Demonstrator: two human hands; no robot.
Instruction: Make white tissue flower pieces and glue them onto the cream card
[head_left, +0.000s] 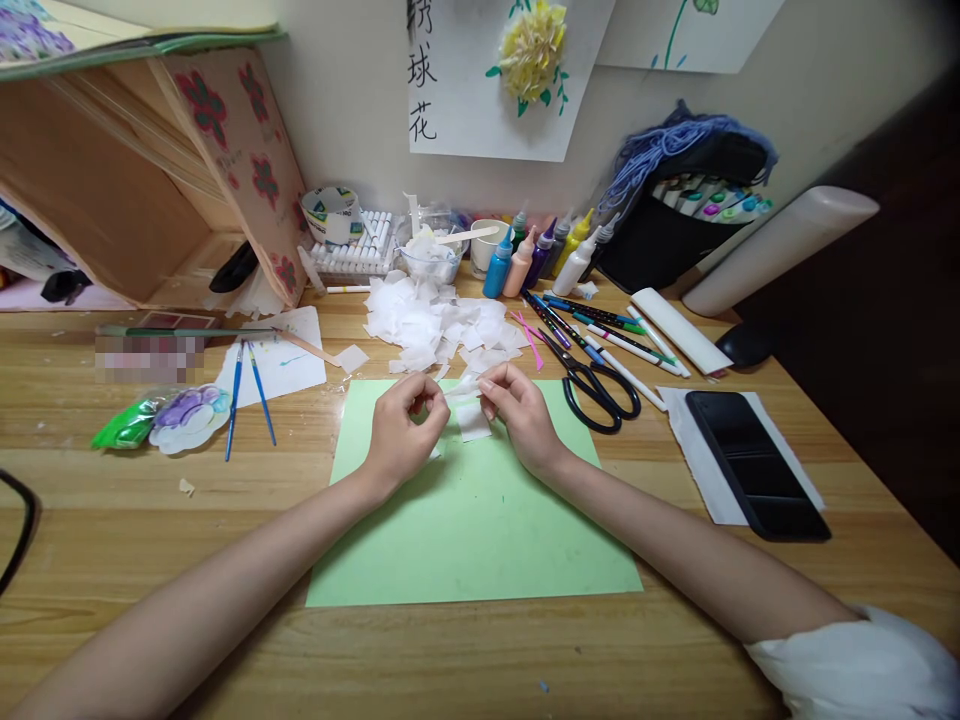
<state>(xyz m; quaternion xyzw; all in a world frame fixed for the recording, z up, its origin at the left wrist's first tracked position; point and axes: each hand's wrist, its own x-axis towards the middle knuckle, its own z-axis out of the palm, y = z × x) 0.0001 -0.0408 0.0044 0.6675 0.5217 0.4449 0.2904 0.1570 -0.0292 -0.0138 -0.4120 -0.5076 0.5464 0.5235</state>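
Both my hands hover over the far edge of a light green paper sheet (472,520) that lies on the wooden desk (150,560). My left hand (401,425) and my right hand (517,410) each pinch one end of a small white tissue piece (463,392), stretched between them. Another white tissue square (474,422) lies under it on the green sheet. A heap of white tissue squares (439,325) sits just beyond my hands.
Black scissors (592,385) and several pens (600,330) lie to the right. A black phone (754,465) rests on white paper. Paint bottles (525,260), a marker rack (360,250) and a bowl (431,260) stand at the back. Brushes (247,390) and a paint palette (187,415) lie left.
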